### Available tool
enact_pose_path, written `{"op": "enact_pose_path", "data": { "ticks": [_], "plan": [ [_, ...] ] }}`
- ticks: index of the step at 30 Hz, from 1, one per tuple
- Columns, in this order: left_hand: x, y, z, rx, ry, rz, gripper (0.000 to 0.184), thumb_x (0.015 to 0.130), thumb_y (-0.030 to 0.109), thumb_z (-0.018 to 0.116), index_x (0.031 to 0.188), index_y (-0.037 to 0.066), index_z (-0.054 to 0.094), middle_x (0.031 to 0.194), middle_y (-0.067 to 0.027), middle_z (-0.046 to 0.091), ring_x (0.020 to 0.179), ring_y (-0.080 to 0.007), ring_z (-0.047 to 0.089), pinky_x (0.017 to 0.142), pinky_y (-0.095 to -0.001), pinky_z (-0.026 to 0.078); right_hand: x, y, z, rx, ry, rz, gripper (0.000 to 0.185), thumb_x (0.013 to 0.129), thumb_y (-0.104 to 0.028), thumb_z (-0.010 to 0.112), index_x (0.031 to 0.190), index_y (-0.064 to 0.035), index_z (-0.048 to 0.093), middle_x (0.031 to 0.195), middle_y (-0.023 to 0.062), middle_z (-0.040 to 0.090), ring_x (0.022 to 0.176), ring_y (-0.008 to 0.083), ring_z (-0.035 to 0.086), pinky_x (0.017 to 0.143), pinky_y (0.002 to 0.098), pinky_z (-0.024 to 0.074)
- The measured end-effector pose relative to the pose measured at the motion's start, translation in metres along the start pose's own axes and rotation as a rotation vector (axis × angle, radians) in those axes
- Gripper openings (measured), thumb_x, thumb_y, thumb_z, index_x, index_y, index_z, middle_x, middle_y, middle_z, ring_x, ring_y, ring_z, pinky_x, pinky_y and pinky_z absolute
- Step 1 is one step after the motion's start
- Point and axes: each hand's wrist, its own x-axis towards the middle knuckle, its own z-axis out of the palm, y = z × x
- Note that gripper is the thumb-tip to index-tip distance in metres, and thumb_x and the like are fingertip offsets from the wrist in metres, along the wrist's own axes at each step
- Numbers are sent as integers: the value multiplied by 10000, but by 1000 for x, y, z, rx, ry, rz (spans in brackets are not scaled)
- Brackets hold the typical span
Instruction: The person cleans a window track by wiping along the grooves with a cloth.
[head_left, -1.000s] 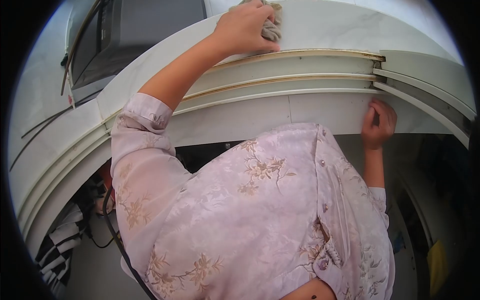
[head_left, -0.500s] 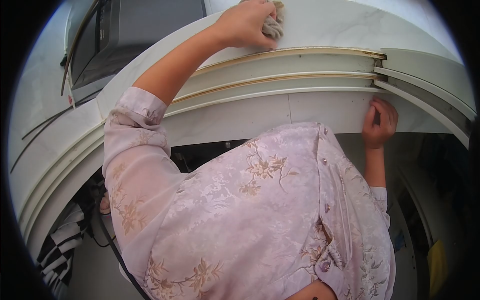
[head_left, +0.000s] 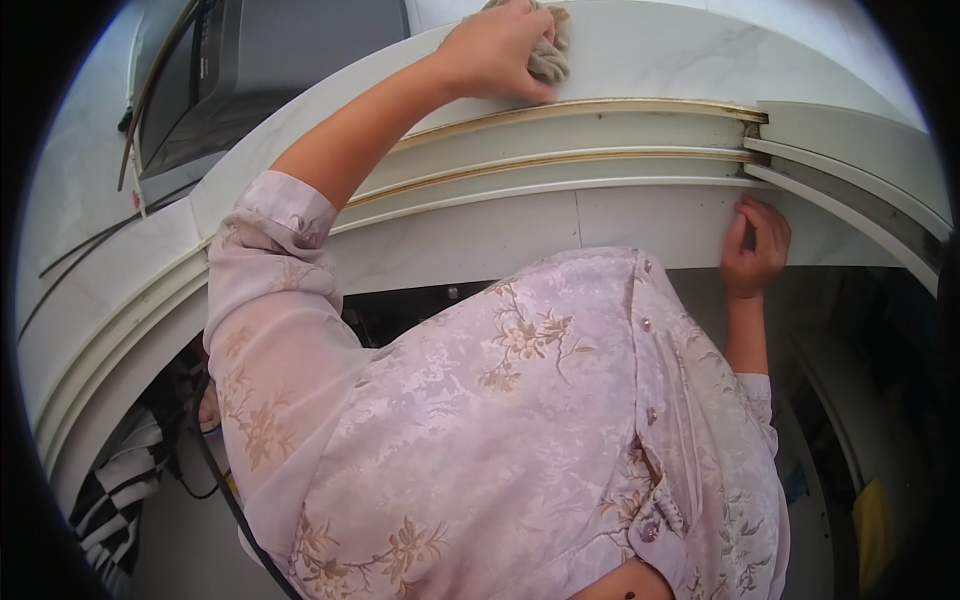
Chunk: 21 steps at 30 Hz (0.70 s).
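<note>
A grey-beige cloth [head_left: 549, 58] is bunched under my left hand [head_left: 497, 50], whose fingers are closed round it on the pale marbled ledge [head_left: 680, 50]. The thumb points down toward the stained rim of the white window track [head_left: 600, 128]. Near the right end of the track, my right hand [head_left: 756, 246] rests against the lower white sill [head_left: 650, 215] with its fingers loosely curled. Nothing shows between its thumb and fingers.
A dark grey boxy appliance [head_left: 290, 70] stands at the upper left, beside thin dark cables [head_left: 95, 240]. Black-and-white checked fabric [head_left: 125, 485] lies low on the left. A yellow item [head_left: 873, 530] is at the lower right.
My left hand and the cloth have shifted slightly to the right along the ledge, and the left sleeve has moved a little left. My right hand has stayed nearly in place.
</note>
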Motion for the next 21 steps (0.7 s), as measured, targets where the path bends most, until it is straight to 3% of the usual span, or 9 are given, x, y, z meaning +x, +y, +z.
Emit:
{"op": "enact_pose_path", "data": {
  "ticks": [8,21],
  "plan": [
    [2,1,4,20,-40,-94,346,572,172,659,831,32,477,860,-158,480,819,-289,478,722,-351,405,-1,1,1,16,3,5,84,690,-40,555,759,-62,598,815,67,618,775,252,565,733,334,426],
    [6,-5,7,48,-43,-32,381,553,178,676,839,30,471,856,-157,477,824,-286,477,721,-352,403,-2,4,2,22,0,15,78,694,-43,558,758,-62,598,816,64,620,781,248,565,736,331,427]
  ]
}}
